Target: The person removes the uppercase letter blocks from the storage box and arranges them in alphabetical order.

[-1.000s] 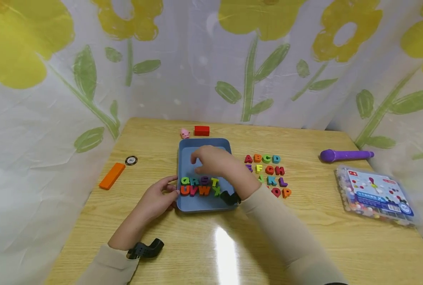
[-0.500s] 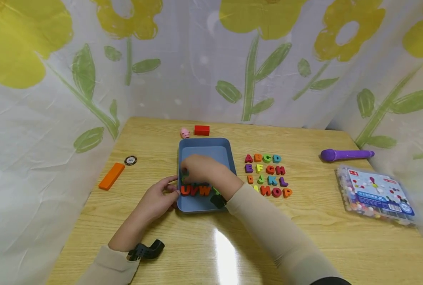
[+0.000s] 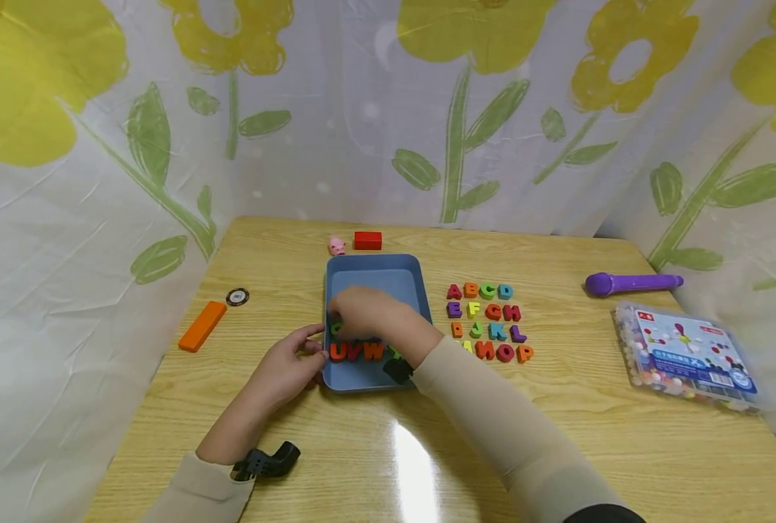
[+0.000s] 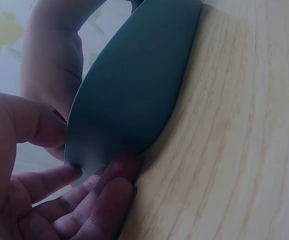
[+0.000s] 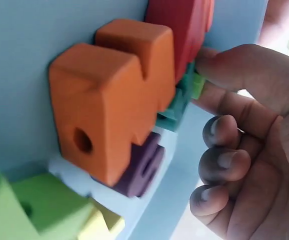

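Note:
A blue tray (image 3: 388, 280) holds several colourful letter blocks. My left hand (image 3: 291, 367) grips the tray's left edge; in the left wrist view its fingers lie against the outer wall (image 4: 129, 85). Inside the tray, my right hand (image 3: 371, 314) pinches the green letter Q (image 5: 198, 86) between thumb and forefinger, the other fingers curled. Close by stand the teal letter (image 5: 172, 112), the purple S (image 5: 142, 167), the orange W (image 5: 104, 105) and a red letter (image 5: 177, 30). In the head view, my right hand hides most of the upper letter row.
Right of the tray are rows of letter blocks (image 3: 495, 312). A purple microphone-shaped toy (image 3: 635, 284) and a clear box of beads (image 3: 689, 359) lie farther right. Behind the tray are a pink pig figure (image 3: 337, 245) and red block (image 3: 368, 240); leftward, an orange block (image 3: 203, 326) and round chip (image 3: 237, 296).
My right hand has moved down and left from above the tray onto the upper letter row, and its fingers have taken hold of the green Q. My left hand has stayed at the tray's edge.

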A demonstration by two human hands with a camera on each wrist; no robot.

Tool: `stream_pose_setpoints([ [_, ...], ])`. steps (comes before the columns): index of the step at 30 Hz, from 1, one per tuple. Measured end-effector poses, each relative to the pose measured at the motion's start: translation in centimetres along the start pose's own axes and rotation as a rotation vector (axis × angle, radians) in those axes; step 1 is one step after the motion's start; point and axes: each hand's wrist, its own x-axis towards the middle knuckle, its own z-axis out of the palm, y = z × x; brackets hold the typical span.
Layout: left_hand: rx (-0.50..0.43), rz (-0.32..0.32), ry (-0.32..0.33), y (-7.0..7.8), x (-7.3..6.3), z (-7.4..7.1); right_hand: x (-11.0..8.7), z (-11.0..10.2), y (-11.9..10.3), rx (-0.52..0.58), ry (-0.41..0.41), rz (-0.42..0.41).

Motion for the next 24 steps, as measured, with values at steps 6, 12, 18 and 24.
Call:
stream_pose_setpoints([
  [6,0.005,-0.016,0.015,-0.1,0.1,0.2,-3.9,-2.4,1.9,0.074,0.124,-0.029],
  [12,0.024,-0.043,0.032,0.0,0.2,0.3,-11.1,-3.3,6.1,0.138,0.286,0.019],
  [18,0.050,-0.043,0.038,0.1,0.0,0.3,-16.9,-0.5,10.1,0.210,0.306,0.144],
  [24,0.061,-0.043,0.035,0.2,0.1,0.4,-19.3,2.9,11.6,0.210,0.284,0.210],
])
